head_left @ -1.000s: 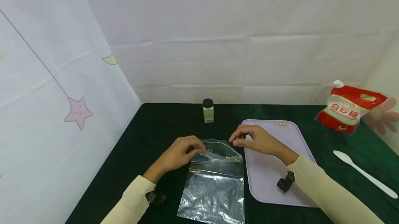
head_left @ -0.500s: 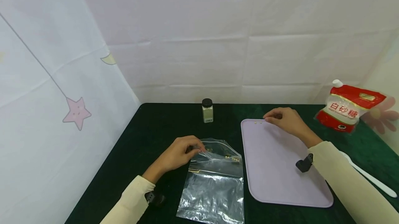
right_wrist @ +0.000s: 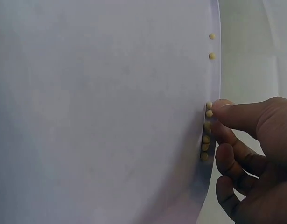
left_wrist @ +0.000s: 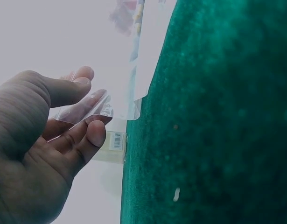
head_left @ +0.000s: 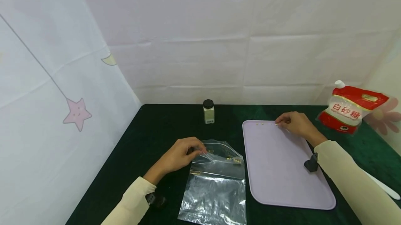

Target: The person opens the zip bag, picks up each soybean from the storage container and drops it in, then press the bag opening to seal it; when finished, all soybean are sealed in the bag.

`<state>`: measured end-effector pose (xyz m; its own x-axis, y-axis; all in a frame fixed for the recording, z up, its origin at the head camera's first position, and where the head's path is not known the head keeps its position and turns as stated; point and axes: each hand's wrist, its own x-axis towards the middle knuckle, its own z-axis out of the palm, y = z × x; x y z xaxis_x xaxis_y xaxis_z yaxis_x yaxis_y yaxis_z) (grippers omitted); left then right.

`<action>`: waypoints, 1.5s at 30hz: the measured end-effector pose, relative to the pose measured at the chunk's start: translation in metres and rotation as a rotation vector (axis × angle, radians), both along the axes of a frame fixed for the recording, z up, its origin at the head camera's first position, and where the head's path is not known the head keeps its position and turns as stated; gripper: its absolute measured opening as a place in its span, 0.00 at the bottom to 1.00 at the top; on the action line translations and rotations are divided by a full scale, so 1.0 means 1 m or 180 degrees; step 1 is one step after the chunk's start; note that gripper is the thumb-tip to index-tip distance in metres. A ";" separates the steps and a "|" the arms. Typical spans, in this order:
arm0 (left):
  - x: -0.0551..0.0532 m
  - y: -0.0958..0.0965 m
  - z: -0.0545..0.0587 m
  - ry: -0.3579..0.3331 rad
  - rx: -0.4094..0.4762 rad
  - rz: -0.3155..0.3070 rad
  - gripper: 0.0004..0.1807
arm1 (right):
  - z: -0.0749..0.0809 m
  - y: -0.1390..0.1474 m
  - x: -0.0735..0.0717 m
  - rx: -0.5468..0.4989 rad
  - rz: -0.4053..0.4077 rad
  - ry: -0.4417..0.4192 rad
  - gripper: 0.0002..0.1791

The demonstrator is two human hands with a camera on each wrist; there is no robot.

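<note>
My left hand [head_left: 185, 152] grips the upper lip of a clear zip-lock bag [head_left: 216, 193] lying on the dark green cloth, its mouth lifted. Clear film [left_wrist: 99, 105] shows between the left thumb and fingers in the left wrist view. Several yellow soybeans [head_left: 237, 161] lie inside the bag near its top. My right hand [head_left: 294, 124] is at the far rim of the lilac tray [head_left: 285, 172]. In the right wrist view, its thumb and forefinger stand slightly apart, fingertips right at a row of soybeans [right_wrist: 205, 147] along the rim. Two more soybeans [right_wrist: 212, 56] lie farther along that rim.
A small jar with a black lid [head_left: 209, 111] stands at the back of the cloth-covered table [head_left: 169, 124]. A red-and-white sugar pouch [head_left: 347, 108] is at the back right. Partly behind the right sleeve lies a white plastic spoon [head_left: 383, 186].
My right hand has moved from beside the bag's mouth across to the tray's far rim, then slightly right along it. My left hand keeps its grip on the bag.
</note>
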<state>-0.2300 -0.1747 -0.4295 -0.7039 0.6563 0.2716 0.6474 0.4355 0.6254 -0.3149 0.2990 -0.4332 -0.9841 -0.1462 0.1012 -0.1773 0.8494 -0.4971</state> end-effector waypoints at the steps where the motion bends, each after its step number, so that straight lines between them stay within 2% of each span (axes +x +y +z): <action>1: 0.000 0.000 0.000 0.0004 0.0000 0.0000 0.10 | 0.000 0.000 -0.001 0.0016 0.0016 0.0013 0.07; 14: -0.002 0.001 0.001 0.0066 0.0041 -0.0079 0.10 | -0.002 0.004 -0.005 0.0013 -0.0009 -0.0018 0.06; 20: 0.000 0.001 0.000 0.0042 0.0025 -0.0039 0.10 | 0.001 -0.005 -0.002 -0.0187 0.0149 -0.0014 0.08; 26: 0.001 0.000 0.000 0.0064 0.0036 -0.0052 0.10 | 0.015 -0.042 0.009 -0.0579 0.0749 -0.0037 0.13; 32: 0.000 0.001 0.000 0.0072 0.0042 -0.0071 0.10 | 0.034 -0.093 0.034 -0.1124 0.1579 -0.0242 0.11; 37: -0.001 0.001 0.001 0.0076 0.0017 -0.0049 0.09 | 0.039 -0.127 0.052 -0.1294 0.2106 -0.0436 0.09; 41: 0.000 0.001 0.001 0.0064 -0.0001 -0.0017 0.10 | 0.034 -0.141 0.061 -0.1334 0.2401 -0.0543 0.08; 45: 0.001 0.001 0.000 0.0066 -0.0006 -0.0016 0.10 | 0.030 -0.145 0.063 -0.1398 0.2504 -0.0639 0.09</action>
